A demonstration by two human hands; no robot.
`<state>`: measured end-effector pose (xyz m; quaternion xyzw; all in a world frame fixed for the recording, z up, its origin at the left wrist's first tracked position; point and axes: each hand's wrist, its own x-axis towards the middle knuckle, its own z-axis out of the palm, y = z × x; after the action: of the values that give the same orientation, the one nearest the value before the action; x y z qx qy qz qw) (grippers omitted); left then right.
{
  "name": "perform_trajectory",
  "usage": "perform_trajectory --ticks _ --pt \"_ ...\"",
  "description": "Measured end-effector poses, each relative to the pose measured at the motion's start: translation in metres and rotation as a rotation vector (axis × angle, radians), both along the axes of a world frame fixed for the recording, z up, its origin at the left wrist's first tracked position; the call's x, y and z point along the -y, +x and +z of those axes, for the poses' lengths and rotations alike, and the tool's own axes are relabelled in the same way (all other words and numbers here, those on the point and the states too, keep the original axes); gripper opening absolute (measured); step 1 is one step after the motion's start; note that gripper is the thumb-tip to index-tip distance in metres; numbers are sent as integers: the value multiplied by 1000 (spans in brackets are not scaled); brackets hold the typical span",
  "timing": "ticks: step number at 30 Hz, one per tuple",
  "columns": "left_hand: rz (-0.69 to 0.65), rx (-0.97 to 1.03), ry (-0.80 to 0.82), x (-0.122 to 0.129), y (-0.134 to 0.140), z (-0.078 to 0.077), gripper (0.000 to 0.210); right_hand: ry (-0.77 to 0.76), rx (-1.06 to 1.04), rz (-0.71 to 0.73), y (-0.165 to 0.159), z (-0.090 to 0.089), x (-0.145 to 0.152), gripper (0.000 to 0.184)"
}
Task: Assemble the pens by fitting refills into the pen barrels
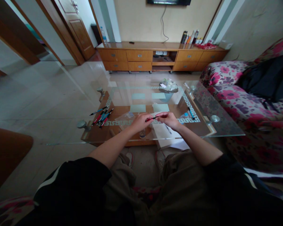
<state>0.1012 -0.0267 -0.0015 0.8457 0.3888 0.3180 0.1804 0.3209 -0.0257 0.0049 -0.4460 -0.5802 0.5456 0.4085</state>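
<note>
The left hand and right hand hold a red-and-black pen above a glass table, beside a pile of pens.

A slim pen, red and black, spans the short gap between the fingertips of the left hand and right hand. It lies nearly level, red showing nearer the left hand, black nearer the right; fingers cover its ends, hiding whether it is whole.
</note>
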Motion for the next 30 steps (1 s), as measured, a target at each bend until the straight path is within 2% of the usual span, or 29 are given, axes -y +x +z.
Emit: perform_trajectory --ticks 7,12,16,24,30 --pt "60 -32 19 1 2 3 23 59 -5 -44 -4 4 -2 43" --pt "130 61 -1 2 2 8 21 154 66 -337 17 -5 -20 42" --pt "146 109 -41 0 -1 9 22 183 157 -463 37 -15 -29 41" --pt "166 120 -78 1 1 9 20 207 247 -357 35 -16 -26 35" --pt "185 160 -115 1 0 6 20 317 541 -393 44 -22 -28 26"
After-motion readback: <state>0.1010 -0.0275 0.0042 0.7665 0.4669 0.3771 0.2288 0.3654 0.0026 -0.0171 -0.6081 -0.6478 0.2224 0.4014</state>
